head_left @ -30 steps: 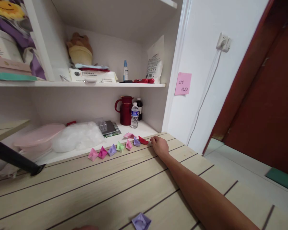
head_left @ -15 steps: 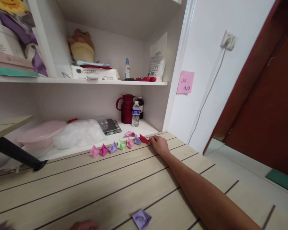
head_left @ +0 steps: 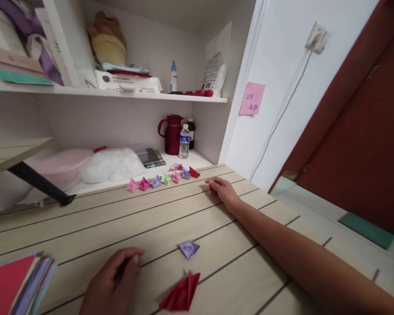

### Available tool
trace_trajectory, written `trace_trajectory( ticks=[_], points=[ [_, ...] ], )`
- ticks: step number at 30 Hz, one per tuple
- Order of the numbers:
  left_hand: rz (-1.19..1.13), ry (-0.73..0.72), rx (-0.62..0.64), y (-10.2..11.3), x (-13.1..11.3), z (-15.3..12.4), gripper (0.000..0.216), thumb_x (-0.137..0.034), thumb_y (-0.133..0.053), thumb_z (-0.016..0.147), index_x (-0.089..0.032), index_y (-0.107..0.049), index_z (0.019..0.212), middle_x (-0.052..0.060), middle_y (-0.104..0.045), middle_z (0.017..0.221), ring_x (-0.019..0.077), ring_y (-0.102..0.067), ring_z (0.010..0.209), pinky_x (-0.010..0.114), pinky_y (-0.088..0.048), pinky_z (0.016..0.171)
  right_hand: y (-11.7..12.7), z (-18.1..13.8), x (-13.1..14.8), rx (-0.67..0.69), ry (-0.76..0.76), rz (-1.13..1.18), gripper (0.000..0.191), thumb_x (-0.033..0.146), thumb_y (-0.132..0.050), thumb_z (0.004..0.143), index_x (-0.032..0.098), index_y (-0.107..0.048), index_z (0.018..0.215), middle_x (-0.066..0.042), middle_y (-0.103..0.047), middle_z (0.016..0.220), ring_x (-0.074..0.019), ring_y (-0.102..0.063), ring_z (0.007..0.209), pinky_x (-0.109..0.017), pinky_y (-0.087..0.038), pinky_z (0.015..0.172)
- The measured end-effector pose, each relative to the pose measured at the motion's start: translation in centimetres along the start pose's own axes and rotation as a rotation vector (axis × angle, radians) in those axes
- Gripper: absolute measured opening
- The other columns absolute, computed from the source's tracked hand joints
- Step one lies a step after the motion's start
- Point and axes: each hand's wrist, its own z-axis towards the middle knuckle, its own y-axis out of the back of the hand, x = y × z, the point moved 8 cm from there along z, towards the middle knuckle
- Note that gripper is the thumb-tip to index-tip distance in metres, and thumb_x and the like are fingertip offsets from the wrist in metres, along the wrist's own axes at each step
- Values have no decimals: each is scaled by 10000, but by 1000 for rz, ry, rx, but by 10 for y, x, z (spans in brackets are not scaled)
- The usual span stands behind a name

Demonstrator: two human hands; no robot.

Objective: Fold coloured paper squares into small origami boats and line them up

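My right hand hovers just above the wooden tabletop, its fingers loosely bent and parted, holding nothing. Slightly left of its fingertips, a small red paper boat stands at the end of a row. That row also has a purple paper boat, a green one and several pink and purple ones. Near the front, my left hand rests with a gap between thumb and forefinger, empty. To its right lie a lone purple paper boat and a larger red folded paper piece.
A stack of coloured paper lies at the front left. Behind the table, a white shelf holds a dark red jug, a water bottle and a cloudy plastic bag. A black leg supports a raised board at left.
My right hand has let go of the small red boat and drawn back from it. My left hand has come further into view. The camera has tilted down, showing the red folded piece and paper stack.
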Motion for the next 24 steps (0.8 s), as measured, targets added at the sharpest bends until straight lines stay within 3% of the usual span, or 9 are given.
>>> trace_trajectory(
  ticks=[3, 7, 10, 14, 24],
  points=[
    [-41, -25, -10, 1, 0, 2, 386, -588, -578, 740, -254, -706, 886, 6, -753, 825, 235, -713, 802, 329, -545, 743, -5, -56, 10, 144, 30, 58, 264, 410, -618, 916, 162, -676, 982, -16, -660, 786, -149, -608, 718, -283, -516, 701],
    [-67, -52, 43, -3, -3, 3, 397, -586, -590, 730, -239, -710, 881, 14, -742, 772, 246, -714, 784, 329, -538, 689, -16, -124, 21, 311, 55, 67, 229, 397, -690, 839, 197, -701, 951, -19, -675, 838, -152, -590, 740, -268, -480, 681],
    [-100, -72, 35, -1, -10, 1, 352, -536, -575, 757, -231, -706, 877, 17, -747, 787, 240, -717, 799, 321, -530, 712, -27, -154, 30, 379, 99, 42, 254, 367, -685, 837, 222, -696, 1045, -32, -667, 926, -151, -578, 753, -256, -469, 654],
    [-173, -95, 19, 0, -18, -2, 342, -521, -583, 728, -216, -700, 831, 22, -735, 752, 240, -710, 765, 327, -527, 704, -37, -165, 42, 386, 201, -43, 355, 279, -701, 817, 269, -660, 1169, -28, -628, 1026, -138, -550, 741, -261, -473, 674],
    [-228, -154, 13, 0, -21, -3, 297, -488, -591, 721, -217, -689, 790, 7, -697, 691, 213, -673, 684, 327, -519, 678, -44, -159, 59, 314, 393, -257, 214, 256, -687, 845, 258, -697, 1059, -41, -684, 985, -177, -593, 777, -300, -481, 714]
  ],
)
